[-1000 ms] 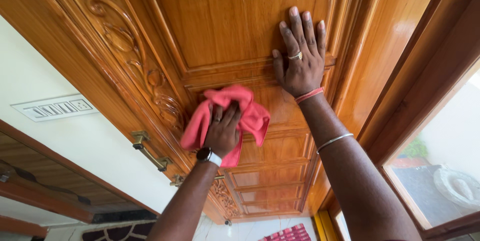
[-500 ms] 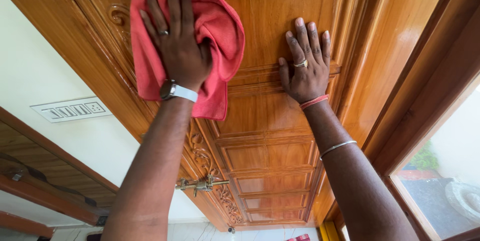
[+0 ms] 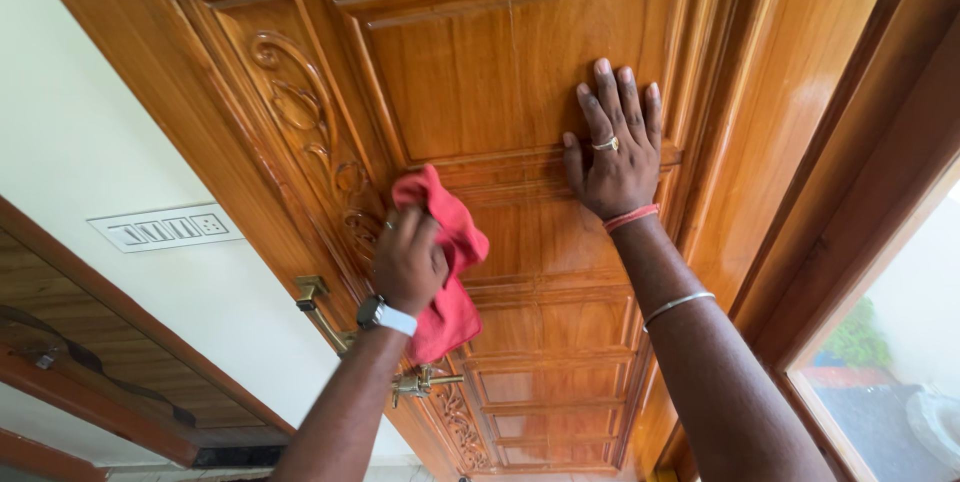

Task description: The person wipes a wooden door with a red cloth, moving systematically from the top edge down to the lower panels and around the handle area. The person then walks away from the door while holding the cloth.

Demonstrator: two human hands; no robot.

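The left hand (image 3: 408, 262), a watch on its wrist, is closed around a bunched red cloth (image 3: 450, 272) and presses it against the carved wooden door (image 3: 500, 72), over the framed panels just beside the carved scrollwork strip. The cloth spills out above and below the fist, lying against the wood. Right of it on the door, the right hand (image 3: 615, 157) lies flat and open, fingers spread upward across the moulding below the large upper panel, holding nothing; it wears a ring, a red thread and a thin bangle. Below the cloth, a brass handle (image 3: 320, 307) and a brass latch (image 3: 425, 382) sit on the door's edge. Left of the door, a white switch plate (image 3: 165, 227) is set in the pale wall.
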